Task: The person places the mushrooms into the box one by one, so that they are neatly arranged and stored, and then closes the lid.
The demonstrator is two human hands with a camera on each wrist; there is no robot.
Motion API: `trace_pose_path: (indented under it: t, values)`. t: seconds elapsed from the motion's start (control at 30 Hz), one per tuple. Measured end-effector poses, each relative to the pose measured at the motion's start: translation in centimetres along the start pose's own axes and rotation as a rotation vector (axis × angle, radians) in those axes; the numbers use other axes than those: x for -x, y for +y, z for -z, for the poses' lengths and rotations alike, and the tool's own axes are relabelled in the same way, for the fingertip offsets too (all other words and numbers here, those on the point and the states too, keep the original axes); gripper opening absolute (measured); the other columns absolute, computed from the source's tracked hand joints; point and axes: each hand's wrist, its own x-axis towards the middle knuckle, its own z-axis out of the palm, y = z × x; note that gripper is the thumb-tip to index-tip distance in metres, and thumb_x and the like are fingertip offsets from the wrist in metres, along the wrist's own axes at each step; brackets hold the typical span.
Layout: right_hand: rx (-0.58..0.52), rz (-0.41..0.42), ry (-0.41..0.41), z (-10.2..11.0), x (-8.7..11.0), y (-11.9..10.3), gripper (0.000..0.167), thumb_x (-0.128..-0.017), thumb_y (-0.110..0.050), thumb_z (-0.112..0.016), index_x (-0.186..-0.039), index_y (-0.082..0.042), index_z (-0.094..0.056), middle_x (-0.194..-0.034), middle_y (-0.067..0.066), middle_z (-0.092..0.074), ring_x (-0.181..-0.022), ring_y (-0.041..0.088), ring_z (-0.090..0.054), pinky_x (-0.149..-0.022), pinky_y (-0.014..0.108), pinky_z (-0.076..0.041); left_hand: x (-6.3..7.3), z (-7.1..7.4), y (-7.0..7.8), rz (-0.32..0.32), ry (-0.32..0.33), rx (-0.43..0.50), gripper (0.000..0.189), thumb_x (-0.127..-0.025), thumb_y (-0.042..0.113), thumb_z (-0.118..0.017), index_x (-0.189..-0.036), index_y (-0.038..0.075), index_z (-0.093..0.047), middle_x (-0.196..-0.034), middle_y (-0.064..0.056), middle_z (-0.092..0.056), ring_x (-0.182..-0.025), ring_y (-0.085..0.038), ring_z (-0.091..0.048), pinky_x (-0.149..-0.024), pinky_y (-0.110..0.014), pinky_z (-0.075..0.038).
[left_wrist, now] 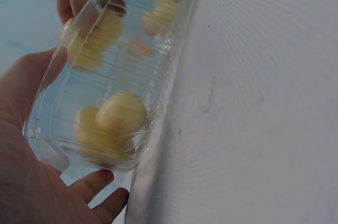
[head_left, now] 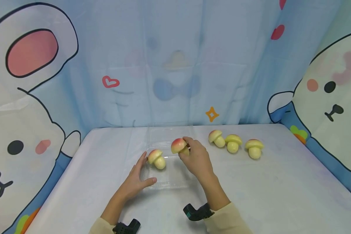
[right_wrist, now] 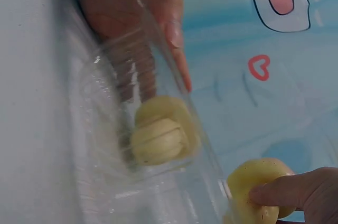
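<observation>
A clear plastic box (head_left: 175,177) with a raised lid stands on the table. One yellow mushroom-shaped piece with a reddish cap (head_left: 157,159) lies inside, at its left end. My left hand (head_left: 135,182) rests around that end, fingers and thumb spread; in the left wrist view the thumb (left_wrist: 50,60) touches the rim. Above the box's right part, my right hand (head_left: 198,160) pinches a second red-and-yellow mushroom piece (head_left: 178,146) between thumb and fingers. The right wrist view shows this piece (right_wrist: 261,182) just outside the clear wall.
Three more mushroom pieces sit on the table right of the box: one with a reddish cap (head_left: 216,138), a yellow one (head_left: 233,143) and another (head_left: 254,148) farther right. A patterned blue curtain (head_left: 175,65) hangs behind the white table (head_left: 280,195).
</observation>
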Motion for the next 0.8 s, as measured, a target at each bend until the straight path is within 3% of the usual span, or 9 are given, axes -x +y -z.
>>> trace_pose_path:
  t: [0.3,0.53,0.8]
  values:
    - [0.080,0.004,-0.015,-2.4,0.3,-0.5,0.055,-0.086,-0.013,-0.079,-0.137,-0.002,-0.062,-0.117,0.018,-0.071,-0.095,0.031,-0.067,-0.081,0.048,-0.056,0.1,0.2,0.0,-0.016,-0.007,0.003,0.106,-0.089,0.035,-0.077,-0.168,0.022,-0.009,-0.170,-0.016,-0.028,-0.160,-0.035,-0.018,-0.129,-0.056,0.003]
    - [0.193,-0.036,-0.038,-3.2,0.5,-0.6,0.055,-0.086,-0.018,-0.079,-0.138,-0.009,-0.062,-0.116,0.015,-0.073,-0.091,0.031,-0.070,-0.072,0.050,-0.056,0.0,0.2,0.0,-0.023,-0.008,0.002,0.105,-0.089,0.035,-0.077,-0.168,0.021,-0.010,-0.169,-0.017,-0.029,-0.160,-0.036,-0.017,-0.129,-0.056,0.002]
    - [0.240,-0.043,-0.039,-3.8,0.6,-0.6,0.053,-0.085,-0.019,-0.080,-0.135,-0.010,-0.064,-0.112,0.014,-0.074,-0.093,0.034,-0.071,-0.069,0.051,-0.056,0.0,0.2,0.0,-0.029,-0.007,-0.002,0.105,-0.088,0.035,-0.077,-0.168,0.021,-0.010,-0.169,-0.016,-0.030,-0.160,-0.035,-0.018,-0.129,-0.055,0.003]
